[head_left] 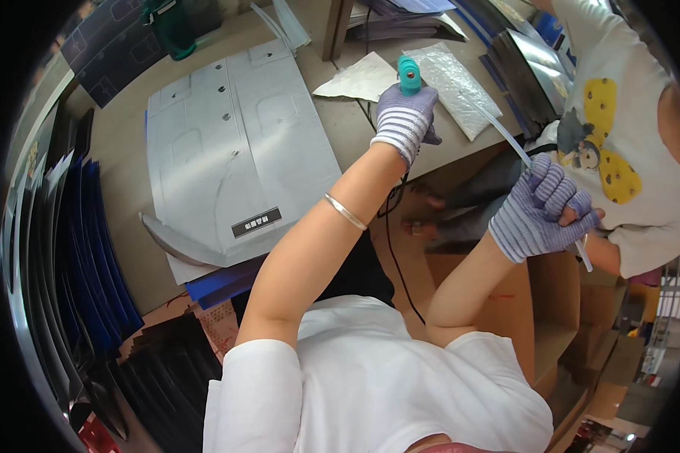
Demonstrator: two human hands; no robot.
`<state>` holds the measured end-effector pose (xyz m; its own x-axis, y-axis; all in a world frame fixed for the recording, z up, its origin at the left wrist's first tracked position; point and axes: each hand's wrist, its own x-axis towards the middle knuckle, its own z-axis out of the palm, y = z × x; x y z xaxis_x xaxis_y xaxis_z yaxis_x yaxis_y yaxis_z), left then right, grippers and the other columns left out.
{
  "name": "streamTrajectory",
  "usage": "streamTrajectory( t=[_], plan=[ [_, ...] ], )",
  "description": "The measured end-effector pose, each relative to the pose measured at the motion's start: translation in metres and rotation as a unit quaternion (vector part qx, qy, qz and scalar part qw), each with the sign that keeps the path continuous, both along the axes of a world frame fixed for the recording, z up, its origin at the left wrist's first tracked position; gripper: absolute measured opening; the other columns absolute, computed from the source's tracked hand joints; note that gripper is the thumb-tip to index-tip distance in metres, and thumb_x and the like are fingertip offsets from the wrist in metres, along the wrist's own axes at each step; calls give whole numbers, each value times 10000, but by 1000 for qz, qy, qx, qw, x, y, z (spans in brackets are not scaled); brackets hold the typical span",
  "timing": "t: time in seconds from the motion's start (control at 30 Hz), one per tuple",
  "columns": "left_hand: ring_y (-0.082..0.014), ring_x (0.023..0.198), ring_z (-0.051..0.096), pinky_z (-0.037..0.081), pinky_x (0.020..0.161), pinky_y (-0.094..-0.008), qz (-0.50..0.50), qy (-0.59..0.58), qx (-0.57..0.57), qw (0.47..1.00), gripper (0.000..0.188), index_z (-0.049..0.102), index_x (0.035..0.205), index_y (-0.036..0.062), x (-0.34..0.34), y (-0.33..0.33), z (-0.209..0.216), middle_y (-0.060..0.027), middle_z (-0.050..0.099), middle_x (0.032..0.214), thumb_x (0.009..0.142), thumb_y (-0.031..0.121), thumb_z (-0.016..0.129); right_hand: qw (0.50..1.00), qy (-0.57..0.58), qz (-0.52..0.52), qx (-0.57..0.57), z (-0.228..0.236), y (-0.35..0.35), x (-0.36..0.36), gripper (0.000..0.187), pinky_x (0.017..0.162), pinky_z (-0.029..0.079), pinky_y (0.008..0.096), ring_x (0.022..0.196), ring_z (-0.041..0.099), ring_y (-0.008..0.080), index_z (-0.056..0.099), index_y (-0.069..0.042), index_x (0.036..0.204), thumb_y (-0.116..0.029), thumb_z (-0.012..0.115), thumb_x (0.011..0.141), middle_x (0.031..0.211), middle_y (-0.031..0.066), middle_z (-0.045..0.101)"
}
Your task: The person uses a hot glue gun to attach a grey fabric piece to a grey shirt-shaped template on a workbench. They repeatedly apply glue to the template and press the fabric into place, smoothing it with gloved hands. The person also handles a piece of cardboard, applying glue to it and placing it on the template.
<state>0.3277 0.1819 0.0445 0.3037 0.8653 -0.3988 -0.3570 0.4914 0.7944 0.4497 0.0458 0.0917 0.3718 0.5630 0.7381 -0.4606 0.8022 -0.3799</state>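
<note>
Over the near right edge of the worktable, my left hand (406, 117), in a purple-grey striped glove, is wrapped round a teal hot glue gun (409, 74). The gun's rounded rear end, with a small hole, faces up. My right hand (540, 208), gloved alike, is closed round a long translucent glue stick (510, 140). One end of the stick reaches up-left toward a clear plastic bag (457, 87); the other pokes out below my fist. Stick and gun are apart. A large grey moulded panel (242, 151) with a dark label lies flat left of my left arm.
A white sheet (359, 78) lies beside the gun. Black cable (391, 249) hangs past the table edge. Dark and blue panels (83, 249) stand stacked at left. A green tool (169, 26) sits at the back. Cardboard boxes (483, 302) and a co-worker (619, 143) are at right.
</note>
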Motion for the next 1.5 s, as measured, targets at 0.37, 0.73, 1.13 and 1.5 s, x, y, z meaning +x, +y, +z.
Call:
streamTrajectory(
  t=[0.37, 0.73, 1.13, 1.5],
  plan=[
    [-245, 446, 589, 562, 451, -388, -16, -17, 30, 999, 141, 580, 809, -13, -7, -23, 11, -109, 566, 609, 803, 125, 606, 999, 20, -28, -8, -4, -12, -11, 574, 625, 254, 335, 494, 233, 152, 417, -165, 555, -490, 308, 1015, 440, -6, 299],
    [-240, 428, 550, 578, 432, -418, -39, -21, 41, 998, 228, 517, 941, -19, -8, -26, 4, -105, 540, 653, 838, 127, 659, 1000, -11, -14, -22, -13, -11, -9, 589, 643, 262, 337, 511, 250, 153, 411, -158, 547, -490, 298, 1021, 441, -4, 295],
    [-226, 886, 650, 521, 782, -331, 87, 202, 301, 928, 438, 463, 1107, 21, -22, -62, -5, -124, 635, 965, 794, 148, 743, 918, -179, -280, -216, -54, 34, -37, 638, 660, 345, 317, 607, 419, 146, 551, -55, 705, -571, 326, 1004, 591, 22, 451],
    [-151, 821, 545, 506, 748, -314, 102, 195, 326, 920, 376, 430, 1144, 65, -52, -75, -8, -55, 530, 954, 842, 27, 651, 823, -359, -249, -363, -59, 35, -27, 111, 678, 448, 218, 734, 537, 66, 655, 3, 978, -76, 592, 932, 806, 8, 602]
  ],
)
